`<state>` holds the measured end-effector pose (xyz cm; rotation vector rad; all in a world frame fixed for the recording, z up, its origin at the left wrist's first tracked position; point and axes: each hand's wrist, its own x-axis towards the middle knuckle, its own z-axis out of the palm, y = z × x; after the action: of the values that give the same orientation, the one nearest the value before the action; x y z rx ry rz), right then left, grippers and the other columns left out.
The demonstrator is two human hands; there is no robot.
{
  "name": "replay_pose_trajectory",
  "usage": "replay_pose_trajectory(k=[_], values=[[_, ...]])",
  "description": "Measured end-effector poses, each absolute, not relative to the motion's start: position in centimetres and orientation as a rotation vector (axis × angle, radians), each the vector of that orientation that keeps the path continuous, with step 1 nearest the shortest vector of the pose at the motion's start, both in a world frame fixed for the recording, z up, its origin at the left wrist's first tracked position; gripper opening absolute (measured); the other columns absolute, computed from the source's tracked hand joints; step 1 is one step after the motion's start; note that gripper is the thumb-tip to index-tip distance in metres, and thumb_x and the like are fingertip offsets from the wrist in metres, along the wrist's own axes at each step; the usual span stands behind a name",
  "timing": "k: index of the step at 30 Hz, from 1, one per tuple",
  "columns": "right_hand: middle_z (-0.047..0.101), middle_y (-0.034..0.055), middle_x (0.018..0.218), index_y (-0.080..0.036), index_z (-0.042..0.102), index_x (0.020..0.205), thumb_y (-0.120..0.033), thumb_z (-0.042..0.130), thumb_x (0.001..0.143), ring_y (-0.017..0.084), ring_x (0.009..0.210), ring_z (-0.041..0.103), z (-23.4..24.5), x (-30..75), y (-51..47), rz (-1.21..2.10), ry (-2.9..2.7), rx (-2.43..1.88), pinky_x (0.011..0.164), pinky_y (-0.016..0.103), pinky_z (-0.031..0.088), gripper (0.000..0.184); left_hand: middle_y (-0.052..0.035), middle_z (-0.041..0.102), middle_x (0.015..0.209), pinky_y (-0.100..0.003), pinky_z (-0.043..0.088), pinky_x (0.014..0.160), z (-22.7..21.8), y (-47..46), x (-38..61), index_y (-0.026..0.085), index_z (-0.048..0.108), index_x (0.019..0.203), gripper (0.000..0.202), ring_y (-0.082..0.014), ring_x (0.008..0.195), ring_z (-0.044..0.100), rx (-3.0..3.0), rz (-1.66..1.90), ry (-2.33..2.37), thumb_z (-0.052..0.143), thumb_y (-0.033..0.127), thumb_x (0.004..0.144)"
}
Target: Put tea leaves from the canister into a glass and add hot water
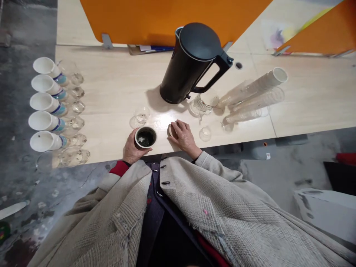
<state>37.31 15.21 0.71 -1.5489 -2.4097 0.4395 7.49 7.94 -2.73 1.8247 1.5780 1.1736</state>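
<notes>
My left hand (132,149) is wrapped round a small round canister (152,147) near the table's front edge. Its mouth faces up and shows dark loose bits like tea leaves, with a pale patch among them. To the right, my right hand (184,136) has its fingers curled over a small round lid (171,130) at the tabletop; the fingers partly hide it. Just beyond the canister stands a clear plastic cup (142,115) with a few dark bits at its bottom. A clear small cup (205,134) sits to the right of my right hand.
A black kettle (183,70) stands behind my hands. Beside it are a glass jug (198,107) and stacked cups (261,85). Several white paper cups (46,102) and clear cups (78,107) line the table's left edge. Orange dividers (155,22) rise behind.
</notes>
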Motion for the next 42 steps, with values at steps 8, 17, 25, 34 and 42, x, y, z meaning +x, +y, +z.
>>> replay_pose_trajectory(k=[8,17,25,34,42], values=[[0.052,0.0180,0.153,-0.027,0.041,0.167,-0.072,0.060,0.099,0.040,0.139,0.048,7.1,32.8,13.9,0.456,-2.351,-1.152,0.118,0.064,0.047,0.084,-0.0166,0.064,0.152,-0.051,0.056,0.117,-2.1,7.7,7.7,0.024,0.042,0.158,0.111,-0.0365,0.139,0.066,1.810,1.123,1.564,0.092,0.071,0.070],[0.056,0.0203,0.154,-0.021,0.052,0.161,-0.085,0.052,0.094,0.042,0.136,0.049,7.8,26.3,13.3,0.550,-2.648,-1.069,0.121,0.063,0.044,0.093,-0.0217,0.061,0.155,-0.052,0.054,0.118,-3.5,7.5,7.5,0.019,0.040,0.161,0.116,-0.0383,0.141,0.064,1.813,1.084,1.567,0.064,0.095,0.078],[0.053,0.0219,0.160,-0.019,0.054,0.160,-0.089,0.055,0.089,0.042,0.143,0.047,5.7,25.7,13.4,0.475,-2.681,-1.100,0.124,0.061,0.041,0.101,-0.0232,0.064,0.150,-0.051,0.056,0.117,-4.5,7.4,7.6,0.014,0.041,0.160,0.109,-0.0370,0.135,0.068,1.831,1.120,1.592,0.061,0.091,0.084],[0.057,0.0209,0.149,-0.022,0.050,0.161,-0.079,0.063,0.093,0.041,0.133,0.055,5.7,27.3,14.0,0.592,-2.573,-0.982,0.116,0.066,0.050,0.090,-0.0215,0.061,0.155,-0.053,0.053,0.120,-3.4,7.6,7.7,0.017,0.037,0.162,0.106,-0.0384,0.141,0.064,1.864,1.107,1.510,0.071,0.081,0.085],[0.048,0.0172,0.156,-0.033,0.029,0.172,-0.066,0.063,0.098,0.045,0.148,0.047,12.6,31.3,18.4,0.301,-2.280,-1.135,0.123,0.071,0.043,0.088,-0.0184,0.061,0.158,-0.060,0.047,0.127,-2.9,7.7,7.9,0.022,0.046,0.161,0.103,-0.0408,0.148,0.058,1.885,0.957,1.482,0.087,0.067,0.078]])
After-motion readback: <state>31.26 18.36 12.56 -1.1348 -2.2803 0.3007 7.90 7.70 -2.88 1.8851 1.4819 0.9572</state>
